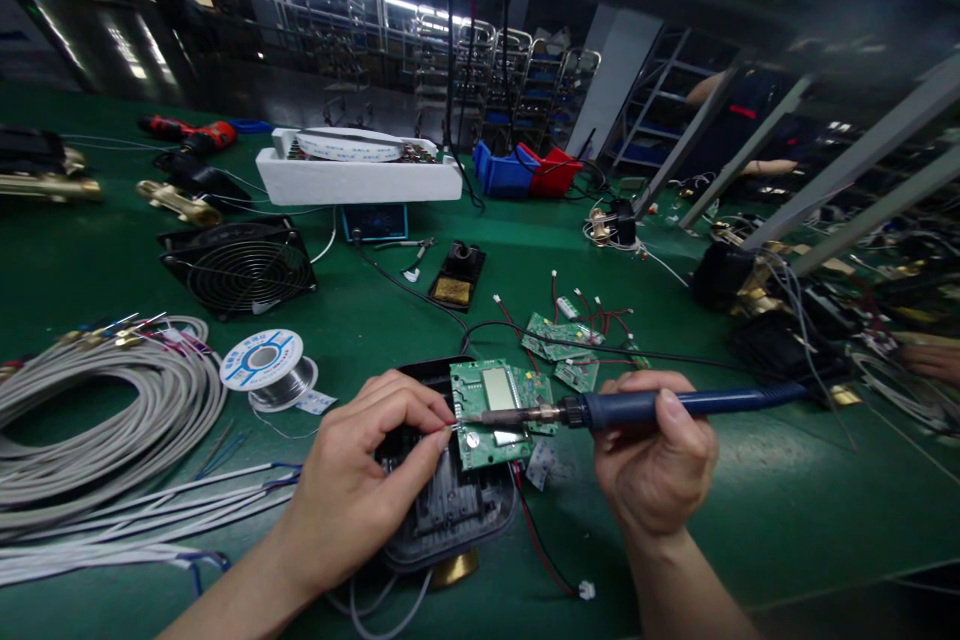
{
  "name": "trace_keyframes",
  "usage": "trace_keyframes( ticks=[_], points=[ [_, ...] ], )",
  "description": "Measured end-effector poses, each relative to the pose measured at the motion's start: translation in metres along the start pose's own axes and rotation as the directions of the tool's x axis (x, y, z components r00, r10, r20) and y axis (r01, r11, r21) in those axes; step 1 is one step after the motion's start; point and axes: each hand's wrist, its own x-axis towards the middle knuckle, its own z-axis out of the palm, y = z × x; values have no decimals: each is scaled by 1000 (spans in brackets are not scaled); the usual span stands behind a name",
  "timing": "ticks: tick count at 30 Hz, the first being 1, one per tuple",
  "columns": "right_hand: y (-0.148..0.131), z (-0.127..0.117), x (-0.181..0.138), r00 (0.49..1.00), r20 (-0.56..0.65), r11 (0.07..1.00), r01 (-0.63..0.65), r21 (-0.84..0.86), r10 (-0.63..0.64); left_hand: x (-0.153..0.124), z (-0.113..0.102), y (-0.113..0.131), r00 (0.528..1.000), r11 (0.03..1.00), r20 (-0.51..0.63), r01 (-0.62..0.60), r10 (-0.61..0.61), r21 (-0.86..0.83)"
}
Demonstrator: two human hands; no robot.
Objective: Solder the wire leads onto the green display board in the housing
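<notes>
My right hand [656, 450] grips a blue-handled soldering iron [645, 408], its tip reaching the left edge of a green circuit board [480, 455] with a small display [497, 390]. Thumb and forefinger of my left hand [367, 470] are pinched on a thin wire [452, 427] at that same edge; most of the wire is hidden by the fingers. Beneath the board lies an open black plastic housing [450, 520], with a brass part [456, 568] showing under its near side. A red and black lead [536, 530] runs from the board to a white connector [586, 590].
Left of my hands are a solder spool [262, 360], coiled grey cable [150, 400] and a black fan [244, 270]. Farther back stand an iron stand with sponge [454, 290] and a white foam box [360, 182]. More circuit boards [559, 335] lie behind my right hand. Another person [735, 120] is at back right.
</notes>
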Motion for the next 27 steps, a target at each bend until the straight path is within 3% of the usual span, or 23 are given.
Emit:
trace_keyframes(
  ticks=[4, 8, 13, 16, 19, 22, 27],
  points=[
    [1, -1, 1, 999, 47, 1000, 2, 22, -3, 0, 0, 0, 1000, 1000, -12, -11, 11, 4],
    [9, -2, -2, 946, 315, 997, 65, 47, -77, 0, 0, 0, 1000, 1000, -15, -12, 12, -1],
    [13, -1, -11, 755, 601, 926, 372, -66, -261, 2, 0, 0, 999, 999, -14, -37, 37, 14],
    [5, 7, -15, 616, 728, 783, 595, -179, -301, 2, 0, 0, 999, 999, -8, -49, 49, 16],
    [-5, 19, -20, 520, 811, 595, 751, -285, -268, 2, 0, -1, 998, 998, -12, -60, 60, 21],
    [-10, 29, -24, 491, 845, 479, 806, -348, -212, 2, 0, -1, 997, 997, -32, -72, 73, 29],
    [-10, 34, -26, 492, 852, 463, 806, -369, -177, 2, 2, 0, 992, 993, -60, -109, 112, 40]
  ],
)
